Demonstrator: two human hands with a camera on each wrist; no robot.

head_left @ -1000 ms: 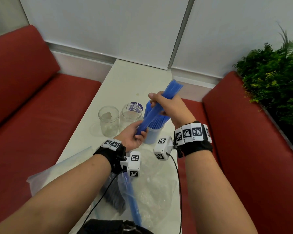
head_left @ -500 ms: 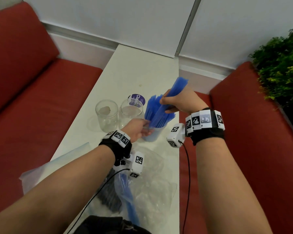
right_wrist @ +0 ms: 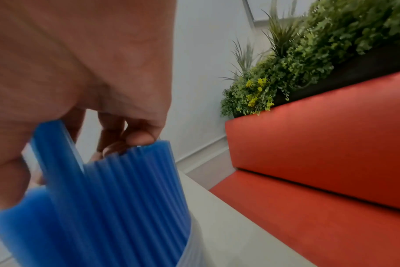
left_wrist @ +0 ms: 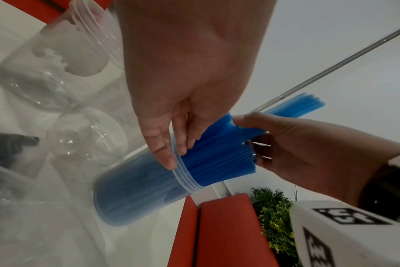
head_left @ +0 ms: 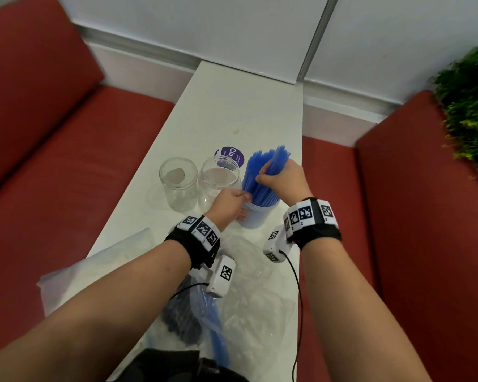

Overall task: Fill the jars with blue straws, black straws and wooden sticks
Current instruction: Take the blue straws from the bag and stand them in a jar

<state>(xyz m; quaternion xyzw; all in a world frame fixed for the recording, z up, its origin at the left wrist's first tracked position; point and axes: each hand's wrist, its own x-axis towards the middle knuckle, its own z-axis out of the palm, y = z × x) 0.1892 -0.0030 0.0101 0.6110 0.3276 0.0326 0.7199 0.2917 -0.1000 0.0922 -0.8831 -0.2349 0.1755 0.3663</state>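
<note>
Standing in a jar (head_left: 255,216) near the table's (head_left: 232,106) right edge, the blue straws (head_left: 262,183) have their long axis near upright, tops fanning toward 12–1 o'clock in the head view. The right hand (head_left: 283,179) comes from 5 o'clock and grips the upper part of the bundle, fingers curled round it; the tallest straws rise past the knuckles. The left hand (head_left: 229,204) reaches from 7 o'clock, its fingers (left_wrist: 166,153) nearly straight, touching the jar's rim and the straws just above it. Two clear jars (head_left: 178,183) (head_left: 218,179) stand empty at 9 o'clock of the filled one, side by side. A purple lid (head_left: 231,155) lies behind them at 12 o'clock. Clear bags (head_left: 254,299) lie at 6 o'clock, one holding black straws (head_left: 181,318), with more blue straws beside them. Red benches (head_left: 66,175) flank the table; a plant (head_left: 469,106) sits at 2 o'clock.
</note>
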